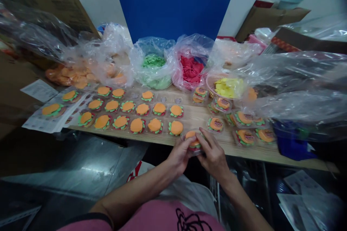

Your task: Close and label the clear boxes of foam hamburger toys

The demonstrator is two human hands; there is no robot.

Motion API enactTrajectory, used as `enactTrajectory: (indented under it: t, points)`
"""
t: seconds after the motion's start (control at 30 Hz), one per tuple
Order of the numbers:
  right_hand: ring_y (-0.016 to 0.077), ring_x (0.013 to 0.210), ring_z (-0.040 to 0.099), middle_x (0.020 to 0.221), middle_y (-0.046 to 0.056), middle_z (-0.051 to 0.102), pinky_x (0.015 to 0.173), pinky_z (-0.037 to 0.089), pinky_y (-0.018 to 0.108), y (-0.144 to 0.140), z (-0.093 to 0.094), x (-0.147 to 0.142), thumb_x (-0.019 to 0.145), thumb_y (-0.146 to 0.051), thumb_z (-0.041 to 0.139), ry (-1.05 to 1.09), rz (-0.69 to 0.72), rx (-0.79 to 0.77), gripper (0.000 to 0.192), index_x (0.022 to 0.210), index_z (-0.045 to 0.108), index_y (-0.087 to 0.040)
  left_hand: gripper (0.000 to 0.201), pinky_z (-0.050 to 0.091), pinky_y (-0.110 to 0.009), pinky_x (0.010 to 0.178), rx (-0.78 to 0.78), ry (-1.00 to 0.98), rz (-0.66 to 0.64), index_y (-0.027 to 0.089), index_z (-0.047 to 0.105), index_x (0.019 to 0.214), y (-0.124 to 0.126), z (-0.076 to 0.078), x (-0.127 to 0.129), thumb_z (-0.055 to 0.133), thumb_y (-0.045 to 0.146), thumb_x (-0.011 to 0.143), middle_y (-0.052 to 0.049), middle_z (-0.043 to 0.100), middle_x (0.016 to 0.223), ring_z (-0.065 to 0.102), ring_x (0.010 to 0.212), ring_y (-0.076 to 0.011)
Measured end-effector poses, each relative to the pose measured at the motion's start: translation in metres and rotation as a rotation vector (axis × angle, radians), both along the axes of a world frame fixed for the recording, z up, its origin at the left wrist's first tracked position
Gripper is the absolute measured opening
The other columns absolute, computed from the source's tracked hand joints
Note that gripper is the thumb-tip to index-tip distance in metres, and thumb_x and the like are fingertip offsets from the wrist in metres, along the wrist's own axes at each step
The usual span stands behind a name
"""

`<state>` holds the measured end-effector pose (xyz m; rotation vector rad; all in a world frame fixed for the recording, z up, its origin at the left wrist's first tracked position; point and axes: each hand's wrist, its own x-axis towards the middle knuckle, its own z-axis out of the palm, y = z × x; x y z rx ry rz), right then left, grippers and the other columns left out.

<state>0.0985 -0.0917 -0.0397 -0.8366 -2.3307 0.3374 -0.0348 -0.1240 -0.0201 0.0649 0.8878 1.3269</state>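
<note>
Far left we see paper sheets (40,90) with burger pieces on them, then a bag of orange discs (78,74) behind. On the wooden bench (195,117) rows of burger candies (137,124) lie in three lines, orange tops up. Behind them stand a bag of green pieces (153,63) and a bag of red pieces (191,68). At the bench's near edge our left hand (180,155) and right hand (214,153) meet on one burger pack (193,140); both grips are clamped on it, fingers curled round its sides, the right index laid over the top. Right of that: a basket of yellow pieces (229,86), packed burgers (245,135) in clear shells, big plastic bags (303,79).
</note>
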Motion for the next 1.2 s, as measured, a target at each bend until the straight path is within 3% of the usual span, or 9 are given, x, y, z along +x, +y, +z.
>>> enactTrajectory:
  t: [0.1,0.2,0.3,0.37,0.47,0.6,0.8,0.93,1.2]
  points:
    - [0.0264,0.109,0.052,0.12,0.013,0.054,0.089,0.045,0.041,-0.004,0.006,0.003,0.073,-0.018,0.057,0.093,-0.068,-0.117,0.049,0.12,0.047,-0.02,0.035,0.046,-0.029,0.072,0.067,0.026,-0.166,0.017,0.061,0.097,-0.009,0.004,-0.008,0.059,0.041,0.072,-0.008,0.062,0.1,0.058,0.087,-0.0183]
    - [0.0245,0.095,0.059,0.106,0.01,0.062,0.082,0.049,0.036,-0.019,0.012,0.005,0.07,-0.024,0.062,0.205,-0.134,-0.514,0.043,0.112,0.052,-0.02,0.045,0.044,-0.028,0.081,0.091,0.255,-0.192,0.024,0.056,0.11,-0.018,0.004,-0.022,0.066,0.035,0.068,-0.008,0.054,0.119,0.053,0.103,-0.0196]
    - [0.0217,0.091,0.06,0.102,0.007,0.063,0.078,0.049,0.032,-0.034,0.011,0.005,0.072,-0.025,0.062,0.297,-0.038,-0.944,0.039,0.11,0.054,-0.021,0.045,0.046,-0.027,0.075,0.152,0.397,-0.377,0.023,0.057,0.11,-0.028,-0.002,-0.035,0.068,0.031,0.067,-0.009,0.057,0.113,0.057,0.093,-0.0191]
    - [0.0212,0.093,0.058,0.102,0.006,0.062,0.078,0.048,0.031,-0.042,0.006,0.008,0.074,-0.026,0.061,0.285,0.035,-1.041,0.039,0.112,0.055,-0.021,0.037,0.047,-0.026,0.06,0.172,0.418,-0.518,0.02,0.059,0.104,-0.037,-0.009,-0.039,0.062,0.037,0.071,-0.009,0.059,0.103,0.058,0.081,-0.0189]
    - [0.0194,0.09,0.057,0.098,0.006,0.059,0.076,0.046,0.03,-0.052,-0.004,0.014,0.08,-0.028,0.055,0.186,0.043,-1.006,0.032,0.111,0.057,-0.021,0.034,0.044,-0.022,0.049,0.116,0.452,-0.581,0.019,0.06,0.099,-0.055,-0.02,-0.04,0.057,0.042,0.073,-0.008,0.058,0.095,0.056,0.075,-0.0181]
    - [0.0158,0.08,0.056,0.087,0.005,0.059,0.07,0.043,0.026,-0.065,-0.011,0.02,0.088,-0.023,0.04,0.107,0.076,-0.944,0.024,0.099,0.061,-0.021,0.032,0.041,-0.019,0.054,0.075,0.537,-0.689,0.019,0.062,0.095,-0.071,-0.027,-0.042,0.055,0.043,0.074,-0.005,0.058,0.088,0.053,0.072,-0.0139]
    - [0.0144,0.073,0.053,0.082,0.003,0.058,0.065,0.039,0.025,-0.07,-0.014,0.016,0.088,-0.02,0.038,0.002,0.148,-0.868,0.018,0.091,0.055,-0.02,0.027,0.034,-0.019,0.059,0.455,0.944,-0.961,0.017,0.065,0.089,-0.058,-0.031,-0.056,0.046,0.034,0.081,-0.001,0.057,0.071,0.047,0.065,-0.012]
    - [0.0129,0.064,0.049,0.072,0.001,0.056,0.059,0.037,0.024,-0.067,-0.02,0.011,0.085,-0.018,0.039,-0.008,0.15,-0.871,0.018,0.083,0.057,-0.02,0.033,0.03,-0.018,0.053,0.595,0.97,-1.075,0.013,0.066,0.082,-0.049,-0.039,-0.058,0.039,0.032,0.083,0.002,0.047,0.06,0.038,0.056,-0.0095]
    - [0.0108,0.055,0.045,0.06,-0.004,0.05,0.052,0.031,0.021,-0.071,-0.029,0.005,0.08,-0.016,0.045,0.054,0.09,-0.929,0.013,0.072,0.055,-0.02,0.033,0.031,-0.018,0.051,0.549,0.96,-1.041,0.011,0.067,0.079,-0.055,-0.052,-0.052,0.04,0.03,0.081,0.001,0.05,0.058,0.04,0.054,-0.0099]
